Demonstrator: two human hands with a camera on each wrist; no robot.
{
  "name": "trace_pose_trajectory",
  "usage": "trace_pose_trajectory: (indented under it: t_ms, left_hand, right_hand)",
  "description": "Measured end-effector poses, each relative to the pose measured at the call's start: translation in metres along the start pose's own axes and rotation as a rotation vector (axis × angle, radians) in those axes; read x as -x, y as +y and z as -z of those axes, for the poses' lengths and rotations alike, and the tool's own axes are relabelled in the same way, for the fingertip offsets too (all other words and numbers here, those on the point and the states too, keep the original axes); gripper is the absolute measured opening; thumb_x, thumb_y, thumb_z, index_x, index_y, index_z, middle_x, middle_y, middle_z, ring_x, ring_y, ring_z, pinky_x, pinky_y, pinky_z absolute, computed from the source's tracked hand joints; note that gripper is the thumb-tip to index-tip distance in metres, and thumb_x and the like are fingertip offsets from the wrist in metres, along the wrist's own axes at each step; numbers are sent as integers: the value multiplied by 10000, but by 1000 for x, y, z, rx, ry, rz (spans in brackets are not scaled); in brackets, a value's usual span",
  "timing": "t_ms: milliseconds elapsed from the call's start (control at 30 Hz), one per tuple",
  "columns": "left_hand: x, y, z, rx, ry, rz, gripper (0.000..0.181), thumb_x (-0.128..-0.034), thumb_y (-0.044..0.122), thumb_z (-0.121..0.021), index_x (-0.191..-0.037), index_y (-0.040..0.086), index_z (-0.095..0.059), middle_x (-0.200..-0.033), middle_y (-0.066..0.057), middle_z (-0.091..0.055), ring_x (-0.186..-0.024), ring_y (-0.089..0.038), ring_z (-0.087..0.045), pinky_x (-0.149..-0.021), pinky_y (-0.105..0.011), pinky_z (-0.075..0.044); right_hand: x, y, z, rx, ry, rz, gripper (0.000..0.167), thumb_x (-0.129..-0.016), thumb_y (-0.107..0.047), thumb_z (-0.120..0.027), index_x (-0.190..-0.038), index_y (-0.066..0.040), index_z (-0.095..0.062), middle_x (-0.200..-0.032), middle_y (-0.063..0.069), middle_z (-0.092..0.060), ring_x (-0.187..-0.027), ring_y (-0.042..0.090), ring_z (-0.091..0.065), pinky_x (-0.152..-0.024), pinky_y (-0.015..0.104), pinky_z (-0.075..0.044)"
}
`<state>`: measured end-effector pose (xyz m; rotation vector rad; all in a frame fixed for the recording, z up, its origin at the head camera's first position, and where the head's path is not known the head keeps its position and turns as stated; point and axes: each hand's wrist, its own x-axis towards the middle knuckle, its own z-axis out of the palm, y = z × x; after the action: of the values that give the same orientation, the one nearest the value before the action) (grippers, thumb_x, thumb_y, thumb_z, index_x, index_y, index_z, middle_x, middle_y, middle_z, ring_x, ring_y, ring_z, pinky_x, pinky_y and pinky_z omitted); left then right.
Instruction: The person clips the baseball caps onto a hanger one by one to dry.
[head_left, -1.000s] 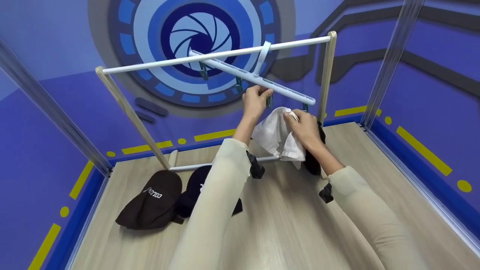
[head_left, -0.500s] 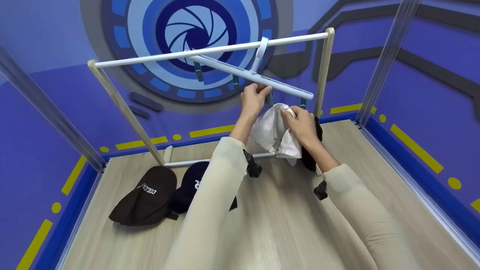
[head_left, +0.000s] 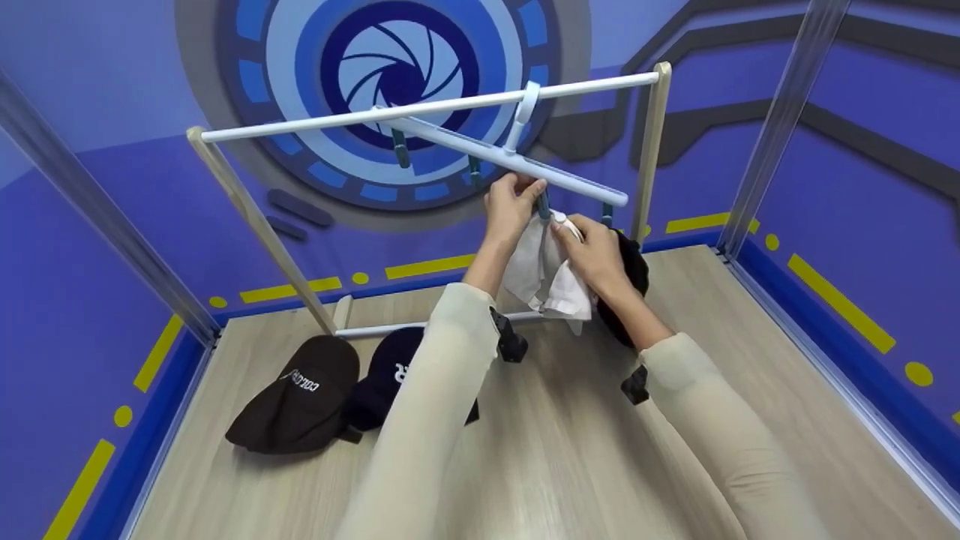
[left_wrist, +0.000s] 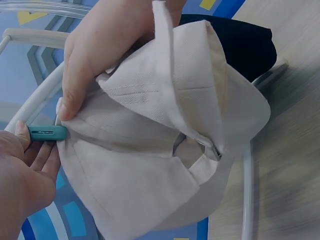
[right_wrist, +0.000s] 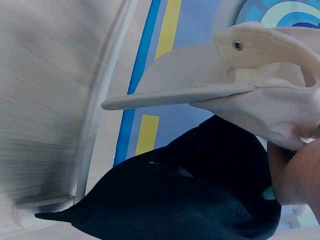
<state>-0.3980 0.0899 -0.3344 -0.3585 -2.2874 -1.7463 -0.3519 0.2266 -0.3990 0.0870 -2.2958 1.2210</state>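
White cap (head_left: 568, 291) beneath the hanger (head_left: 471, 149), at a green clip (left_wrist: 47, 132).
Right hand (head_left: 598, 256) grips the cap; left hand (head_left: 508, 211) pinches the clip, whose end, in the left wrist view, meets the cap's edge. Only the right wrist view shows an eyelet (right_wrist: 237, 45).

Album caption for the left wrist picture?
Left hand pinches a green clip at the edge of a white cap that the right hand grips.

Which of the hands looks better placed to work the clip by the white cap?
Probably the left hand: it pinches the green clip at the edge of the white cap, while the right hand holds that cap.
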Motion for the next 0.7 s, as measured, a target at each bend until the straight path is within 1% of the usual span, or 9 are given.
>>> trace_pose_trajectory:
  t_ms: [100, 167, 333, 433, 533, 633, 700]
  left_hand:
    - [0, -1, 2, 31, -1, 11, 211, -981, 196, -695, -1065, 4, -724, -1034, -107, -722, -889, -151, -664, -784, -218, -560]
    - [-1, -1, 4, 32, 1, 7, 212, -980, 196, -696, -1062, 3, -725, -1040, -108, -723, -904, -151, -663, -793, -215, -556]
    - [-3, 1, 4, 36, -5, -28, 223, -979, 192, -697, -1063, -12, -728, -1044, -125, -725, -907, -149, -649, -799, -215, -551]
    - [-4, 1, 4, 70, -11, -45, 212, -983, 169, -691, -1064, -23, -725, -1037, -137, -723, -902, -145, -648, -809, -221, -554]
    - [-1, -3, 3, 100, -23, -45, 212, -988, 162, -683, -1081, -25, -723, -1054, -142, -722, -928, -146, -649, -830, -224, -548]
    - [3, -6, 0, 115, -46, -40, 226, -996, 171, -673, -1118, -12, -720, -1095, -130, -721, -991, -160, -654, -856, -227, -538]
    - [5, -7, -2, 105, -66, -41, 252, -1003, 191, -666, -1159, -1, -714, -1136, -113, -720, -1053, -169, -649, -889, -238, -523]
  right_hand:
    - [-3, -2, -2, -13, -19, 17, 269, -1007, -319, -650, -948, -67, -719, -751, 16, -585, -705, 188, -532, -634, 281, -390]
    - [-6, -2, -2, -25, -30, 24, 276, -1012, -333, -642, -986, -72, -727, -780, 19, -608, -714, 188, -541, -641, 279, -400]
    - [-12, -3, 2, -53, -43, 49, 300, -1023, -331, -627, -1069, -53, -730, -866, 55, -662, -747, 199, -564, -665, 283, -414]
    - [-14, -2, 4, -71, -55, 54, 304, -1030, -322, -616, -1101, -48, -728, -915, 69, -684, -770, 191, -575, -679, 276, -423]
    - [-13, 0, 4, -88, -69, 43, 300, -1036, -315, -607, -1121, -53, -727, -926, 71, -688, -759, 179, -580, -663, 259, -437]
    - [-9, 4, 5, -105, -72, 35, 289, -1036, -320, -607, -1083, -60, -724, -858, 47, -653, -693, 157, -571, -603, 235, -447]
    - [-8, 6, 7, -102, -66, 26, 285, -1032, -330, -613, -1059, -67, -722, -815, 42, -634, -639, 137, -563, -559, 221, -454]
